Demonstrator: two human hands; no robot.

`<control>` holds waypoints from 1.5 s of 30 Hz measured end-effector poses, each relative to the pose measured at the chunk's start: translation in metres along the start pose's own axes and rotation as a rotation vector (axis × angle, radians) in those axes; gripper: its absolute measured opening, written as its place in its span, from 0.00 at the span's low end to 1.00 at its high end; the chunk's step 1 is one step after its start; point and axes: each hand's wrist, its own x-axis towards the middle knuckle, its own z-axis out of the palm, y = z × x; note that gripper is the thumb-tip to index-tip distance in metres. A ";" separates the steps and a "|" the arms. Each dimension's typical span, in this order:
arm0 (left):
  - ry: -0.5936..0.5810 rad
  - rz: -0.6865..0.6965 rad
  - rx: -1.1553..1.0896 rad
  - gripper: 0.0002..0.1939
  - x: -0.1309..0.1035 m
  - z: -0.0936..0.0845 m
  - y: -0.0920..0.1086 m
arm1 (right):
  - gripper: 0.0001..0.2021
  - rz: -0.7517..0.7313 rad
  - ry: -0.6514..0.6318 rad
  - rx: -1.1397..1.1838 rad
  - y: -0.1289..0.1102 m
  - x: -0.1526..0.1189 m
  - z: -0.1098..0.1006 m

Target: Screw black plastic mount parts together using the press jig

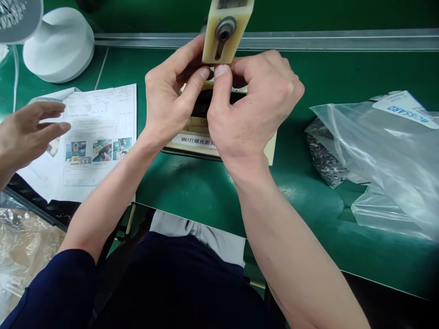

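Black part [202, 104] on jig [195, 130], under left hand [168, 98], right hand [250, 109].

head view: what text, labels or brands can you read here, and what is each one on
"MM3打螺丝治具": white label on the front of the cream fixture under both hands, its end hidden by the right hand.
"BOSSARD": blue print, upside down, on a white label on the clear plastic bag.
Instruction sheet: printed lines and photo captions too small to read.
Upright cream block: no text visible.
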 end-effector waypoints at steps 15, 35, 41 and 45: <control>-0.105 0.241 0.287 0.08 0.015 -0.025 -0.001 | 0.10 -0.055 -0.075 0.016 0.011 0.001 0.002; 0.023 0.359 0.406 0.05 0.014 -0.009 -0.001 | 0.09 -0.134 -0.070 -0.104 0.010 0.006 -0.006; -0.034 0.384 0.429 0.03 0.016 -0.012 0.000 | 0.10 -0.176 -0.130 -0.055 0.013 0.009 -0.012; -0.020 0.377 0.440 0.02 0.015 -0.012 0.000 | 0.09 -0.147 -0.121 -0.031 0.010 0.010 -0.011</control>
